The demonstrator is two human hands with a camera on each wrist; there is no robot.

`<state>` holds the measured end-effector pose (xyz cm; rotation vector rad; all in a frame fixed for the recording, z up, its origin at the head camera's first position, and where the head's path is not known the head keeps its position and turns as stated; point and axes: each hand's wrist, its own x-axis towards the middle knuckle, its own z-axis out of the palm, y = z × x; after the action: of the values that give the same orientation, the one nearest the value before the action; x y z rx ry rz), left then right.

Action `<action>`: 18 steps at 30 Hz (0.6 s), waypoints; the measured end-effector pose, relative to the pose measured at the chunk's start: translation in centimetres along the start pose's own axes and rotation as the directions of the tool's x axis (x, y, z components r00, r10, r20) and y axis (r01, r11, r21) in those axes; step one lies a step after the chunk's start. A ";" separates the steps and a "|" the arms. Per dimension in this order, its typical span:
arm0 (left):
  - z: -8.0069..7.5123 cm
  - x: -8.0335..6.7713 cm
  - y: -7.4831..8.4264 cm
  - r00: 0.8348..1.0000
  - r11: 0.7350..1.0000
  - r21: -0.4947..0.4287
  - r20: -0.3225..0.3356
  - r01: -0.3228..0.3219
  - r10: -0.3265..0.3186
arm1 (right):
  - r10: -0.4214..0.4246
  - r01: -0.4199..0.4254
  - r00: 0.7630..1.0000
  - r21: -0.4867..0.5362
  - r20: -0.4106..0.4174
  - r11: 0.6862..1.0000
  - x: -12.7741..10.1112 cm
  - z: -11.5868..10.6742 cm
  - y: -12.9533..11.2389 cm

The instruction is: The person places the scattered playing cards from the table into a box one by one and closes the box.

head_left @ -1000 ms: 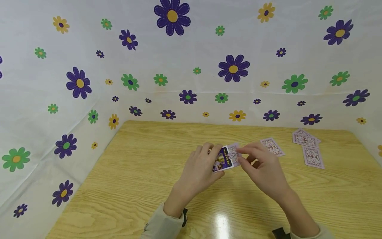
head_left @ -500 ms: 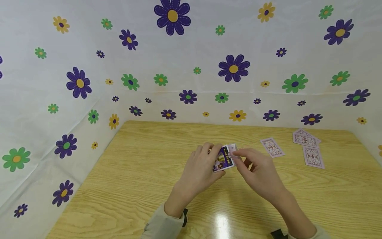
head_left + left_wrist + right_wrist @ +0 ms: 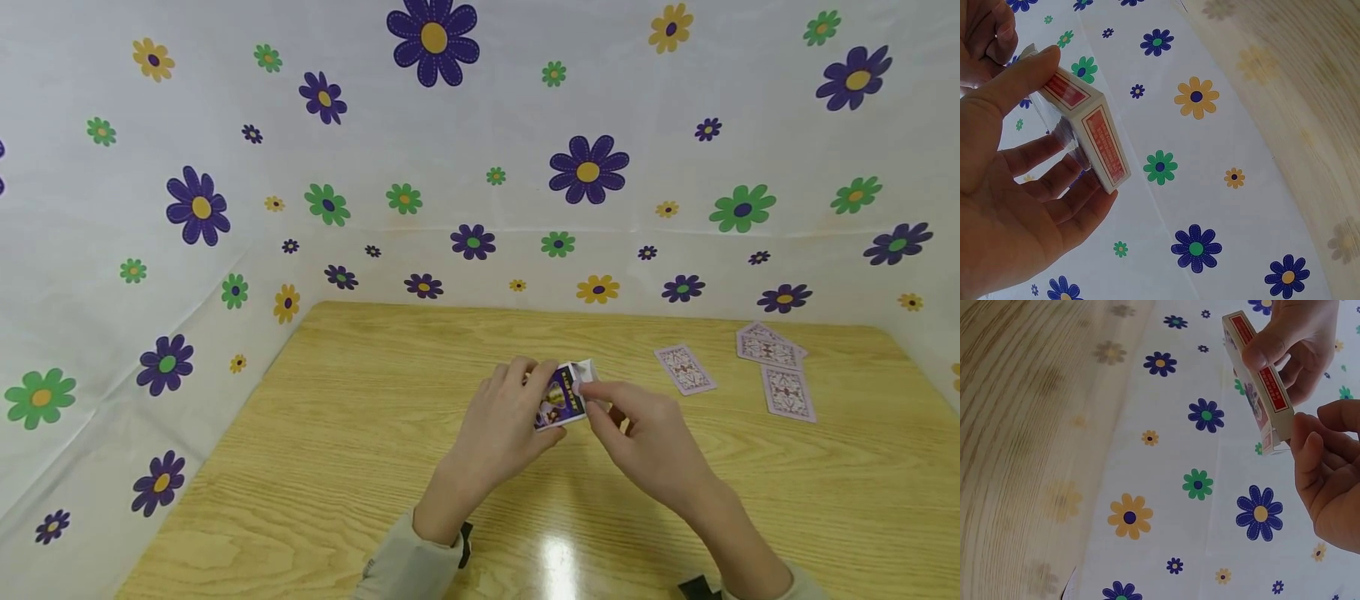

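The head view looks forward and down from above the near edge of the tabletop (image 3: 315, 467), taking in both hands at mid-distance and the flowered sheet (image 3: 480, 125) behind. The left wrist view sits close under the left hand (image 3: 1016, 206), facing up past the box (image 3: 1091, 125) to the sheet. The right wrist view looks likewise, close by the right hand (image 3: 1329, 481); all three share the box.

A: How is the left hand (image 3: 501, 423) posed?
B: Raised mid-bench, thumb on top, fingers (image 3: 1054, 187) curled underneath, gripping.
A: And the right hand (image 3: 643, 440)?
B: Just right of the left hand, forearm angled inward, thumb and forefinger pinched together at its fingertips, the other fingers (image 3: 1325, 465) loosely curled.
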<state>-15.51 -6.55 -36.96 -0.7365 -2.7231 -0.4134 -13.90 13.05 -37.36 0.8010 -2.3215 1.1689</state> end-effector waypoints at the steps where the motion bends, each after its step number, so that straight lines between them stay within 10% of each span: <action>1: 0.0 0.0 0.0 1.000 1.000 -0.001 0.000 0.000 0.000 | -0.010 0.011 1.000 -0.012 0.002 1.000 0.0 0.0 0.0; 18: -0.1 0.2 -0.5 1.000 1.000 0.000 0.009 0.020 -0.020 | -0.218 0.238 0.971 -0.284 0.101 0.929 -0.1 0.0 -0.4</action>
<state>-15.92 -6.92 -36.93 -0.7139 -2.7404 -0.4163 -13.56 12.87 -37.14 0.9784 -2.3059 0.6861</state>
